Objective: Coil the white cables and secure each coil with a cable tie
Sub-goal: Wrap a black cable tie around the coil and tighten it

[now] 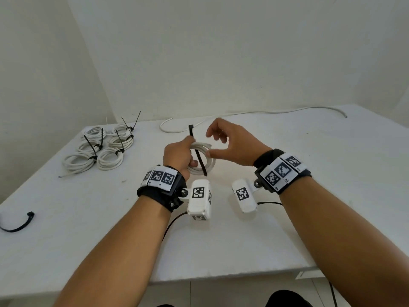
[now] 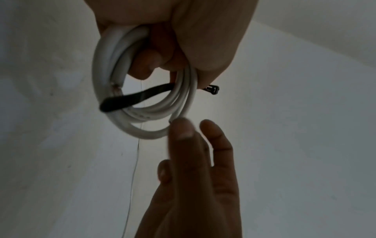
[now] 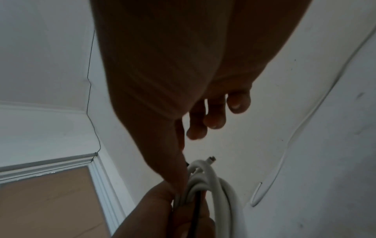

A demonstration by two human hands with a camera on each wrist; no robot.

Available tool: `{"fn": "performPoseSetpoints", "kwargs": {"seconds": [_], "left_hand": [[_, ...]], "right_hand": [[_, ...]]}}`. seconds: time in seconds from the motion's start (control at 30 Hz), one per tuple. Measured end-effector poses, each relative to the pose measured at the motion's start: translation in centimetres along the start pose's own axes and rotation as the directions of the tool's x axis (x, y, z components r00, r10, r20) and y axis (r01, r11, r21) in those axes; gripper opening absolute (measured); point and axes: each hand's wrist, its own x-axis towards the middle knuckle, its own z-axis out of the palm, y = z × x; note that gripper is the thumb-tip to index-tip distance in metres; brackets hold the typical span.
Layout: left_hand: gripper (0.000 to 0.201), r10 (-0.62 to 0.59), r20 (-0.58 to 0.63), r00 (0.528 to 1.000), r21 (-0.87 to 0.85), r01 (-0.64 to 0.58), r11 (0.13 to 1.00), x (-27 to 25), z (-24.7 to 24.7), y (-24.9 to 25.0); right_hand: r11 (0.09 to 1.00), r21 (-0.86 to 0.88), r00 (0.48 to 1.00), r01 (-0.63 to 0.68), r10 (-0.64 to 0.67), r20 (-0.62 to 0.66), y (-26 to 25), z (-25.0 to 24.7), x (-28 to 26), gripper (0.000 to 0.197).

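Observation:
My left hand (image 1: 179,154) grips a coil of white cable (image 1: 209,166) above the white table (image 1: 321,207), together with a black cable tie (image 1: 199,158). The tie crosses the coil, its head end pointing up and its tail hanging down. From the left wrist view, the tie (image 2: 138,96) passes through the coil (image 2: 146,133), and the fingers of my left hand (image 2: 183,24) curl round the loops. To the right of the coil my right hand (image 1: 232,142) is open. Its thumb touches the coil's edge and its fingers are loosely bent and hold nothing. The right wrist view shows the coil (image 3: 223,193) below my right hand (image 3: 162,64).
Several tied white coils (image 1: 99,149) with black ties lie at the table's back left. One loose white cable (image 1: 243,115) runs along the back edge. A spare black cable tie (image 1: 17,224) lies at the front left. The table's front edge (image 1: 221,276) is close to my forearms.

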Motion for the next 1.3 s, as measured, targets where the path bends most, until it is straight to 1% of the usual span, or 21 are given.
{"fn": "performPoseSetpoints", "kwargs": {"seconds": [0.07,0.13,0.2,0.27,0.3,0.37,0.43,0.5,0.53,0.6,0.7,0.8,0.83,0.9,0.97,1.07,1.17,1.3], "left_hand": [[0.023,-0.014,-0.046,0.999,-0.048,0.012,0.999,0.6,-0.5,-0.2],[0.022,-0.020,-0.057,0.998,-0.067,0.017,0.998,1.0,-0.7,-0.5],[0.021,-0.028,-0.049,0.998,-0.082,0.024,0.996,1.2,-0.7,-0.6],[0.021,-0.032,-0.048,0.998,-0.090,0.027,0.996,1.3,-0.8,-0.7],[0.021,-0.029,-0.047,0.998,-0.093,0.024,0.995,1.4,-0.8,-0.6],[0.022,-0.027,-0.041,0.999,-0.097,0.023,0.995,1.4,-0.7,-0.6],[0.024,-0.025,-0.042,0.999,-0.104,0.021,0.994,1.4,-0.7,-0.6],[0.023,-0.024,-0.041,0.999,-0.096,0.020,0.995,1.5,-0.8,-0.7],[0.022,-0.024,-0.032,0.999,-0.081,0.021,0.996,1.6,-1.0,-0.8],[0.021,-0.020,0.001,1.000,-0.042,0.020,0.999,1.5,-1.2,-1.0],[0.019,0.001,0.048,0.999,-0.008,-0.001,1.000,1.2,-1.3,-1.1],[0.019,0.064,0.078,0.995,0.047,-0.068,0.997,1.2,-1.3,-1.2],[0.016,0.085,0.090,0.992,0.067,-0.091,0.994,1.1,-1.3,-1.2],[0.012,0.117,0.096,0.988,0.090,-0.126,0.988,0.8,-1.4,-1.2],[0.014,0.148,0.086,0.985,0.085,-0.156,0.984,0.5,-1.4,-1.1],[0.018,0.186,0.085,0.979,0.079,-0.192,0.978,0.1,-1.4,-1.0],[0.017,0.214,0.092,0.972,0.112,-0.224,0.968,-0.2,-1.3,-1.0],[0.018,0.240,0.172,0.956,0.154,-0.266,0.952,-0.4,-1.2,-1.0]], "right_hand": [[0.999,-0.036,0.989,0.024,-0.018,0.145,-0.3,0.1,-0.2,0.037],[0.991,-0.123,0.969,0.051,-0.019,0.245,-0.7,0.4,-0.1,0.045],[0.972,-0.220,0.958,0.083,-0.017,0.285,-1.0,0.8,0.0,0.054],[0.949,-0.291,0.958,0.119,-0.032,0.286,-1.3,1.0,0.0,0.056],[0.939,-0.314,0.959,0.141,-0.051,0.280,-1.3,1.1,0.0,0.054],[0.924,-0.339,0.961,0.179,-0.089,0.263,-1.5,1.2,0.1,0.042],[0.922,-0.326,0.961,0.211,-0.135,0.240,-1.7,1.6,0.1,0.025],[0.930,-0.275,0.965,0.243,-0.202,0.168,-1.8,1.9,0.1,0.007],[0.934,-0.253,0.967,0.252,-0.231,0.107,-1.8,1.8,0.0,0.005],[0.945,-0.216,0.968,0.245,-0.252,-0.001,-1.9,1.5,0.0,0.009],[0.961,-0.162,0.968,0.226,-0.240,-0.071,-2.4,1.0,0.1,0.006],[0.976,-0.105,0.964,0.193,-0.208,-0.167,-2.7,0.7,0.3,0.006],[0.981,-0.095,0.967,0.170,-0.184,-0.177,-2.8,0.5,0.4,0.006],[0.994,-0.075,0.980,0.081,-0.093,-0.174,-3.1,0.3,0.8,0.006],[1.000,-0.029,0.984,-0.003,-0.002,-0.178,-3.3,0.5,1.1,0.006],[0.998,-0.038,0.987,-0.053,0.046,-0.155,-3.3,1.4,1.7,0.007],[0.994,-0.034,0.977,-0.105,0.097,-0.188,-2.7,2.1,1.9,0.008],[0.988,-0.003,0.967,-0.155,0.151,-0.203,-1.6,2.3,1.6,0.008]]}}
